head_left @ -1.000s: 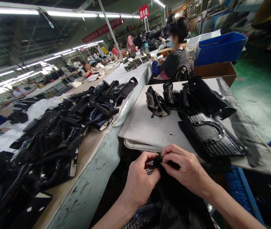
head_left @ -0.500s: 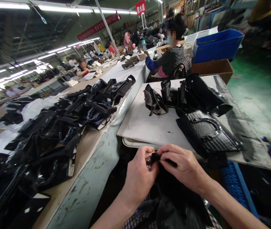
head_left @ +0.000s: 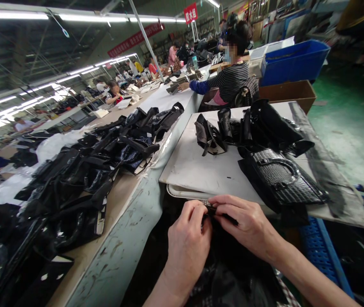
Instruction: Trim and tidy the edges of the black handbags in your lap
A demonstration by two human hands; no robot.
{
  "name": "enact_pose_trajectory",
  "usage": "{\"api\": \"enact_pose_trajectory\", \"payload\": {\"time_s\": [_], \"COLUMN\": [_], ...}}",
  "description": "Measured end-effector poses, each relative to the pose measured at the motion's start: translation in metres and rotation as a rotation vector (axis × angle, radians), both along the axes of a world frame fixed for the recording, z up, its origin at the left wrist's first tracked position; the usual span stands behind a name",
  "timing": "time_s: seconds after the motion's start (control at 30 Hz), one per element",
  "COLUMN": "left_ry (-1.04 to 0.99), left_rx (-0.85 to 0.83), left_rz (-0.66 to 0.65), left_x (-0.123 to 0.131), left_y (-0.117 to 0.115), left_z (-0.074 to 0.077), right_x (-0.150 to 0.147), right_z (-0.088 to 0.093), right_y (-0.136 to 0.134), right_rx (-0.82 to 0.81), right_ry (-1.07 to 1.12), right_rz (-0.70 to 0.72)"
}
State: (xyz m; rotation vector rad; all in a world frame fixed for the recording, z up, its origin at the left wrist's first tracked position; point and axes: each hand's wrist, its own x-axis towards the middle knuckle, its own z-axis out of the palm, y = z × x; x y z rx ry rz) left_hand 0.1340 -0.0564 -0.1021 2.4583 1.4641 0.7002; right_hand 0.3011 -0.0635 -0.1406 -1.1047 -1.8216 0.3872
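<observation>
My left hand [head_left: 188,243] and my right hand [head_left: 244,224] meet at the near edge of a white board [head_left: 207,170], both pinched on a small black piece [head_left: 215,212] of a black bag [head_left: 233,277] that lies in my lap. A strip of checked lining shows just above the fingers. A black crocodile-pattern bag [head_left: 281,181] lies flat on the board just beyond my right hand.
Several black bag parts [head_left: 248,128] stand at the board's far side. A long bench [head_left: 130,213] on the left carries a heap of glossy black pieces [head_left: 88,170]. A seated person in a striped top [head_left: 229,79] works ahead. Blue crates [head_left: 293,62] stand at right.
My left hand has closed further over the black piece, hiding the red and checked lining seen earlier. My right hand has barely moved.
</observation>
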Motion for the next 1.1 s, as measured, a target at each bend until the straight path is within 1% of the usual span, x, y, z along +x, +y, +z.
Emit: {"api": "enact_pose_trajectory", "payload": {"time_s": [0.13, 0.33, 0.4, 0.57, 0.83, 0.93, 1.1], "left_ry": [-0.03, -0.129, -0.147, -0.177, -0.247, -0.264, -0.307], "left_rx": [0.06, 0.125, 0.135, 0.166, 0.16, 0.146, 0.078], "left_rz": [-0.017, -0.073, -0.073, -0.074, -0.11, -0.106, -0.073], "left_x": [0.001, 0.002, 0.002, 0.001, -0.002, -0.002, -0.002], "left_y": [-0.001, 0.0, 0.001, 0.002, 0.005, 0.007, 0.009], "left_z": [-0.003, -0.007, -0.008, -0.011, -0.017, -0.017, -0.013], "right_x": [-0.001, -0.004, -0.004, -0.002, -0.003, -0.002, -0.003], "right_z": [0.0, 0.006, 0.008, 0.006, 0.0, -0.002, -0.003], "right_y": [0.001, 0.005, 0.005, 0.006, 0.004, 0.005, 0.006], "right_rx": [0.015, -0.055, -0.073, -0.085, -0.086, -0.105, -0.159], "right_ry": [-0.026, -0.02, -0.031, -0.065, -0.06, -0.064, -0.062], "right_rz": [0.013, 0.082, 0.096, 0.075, 0.046, 0.048, 0.037]}}
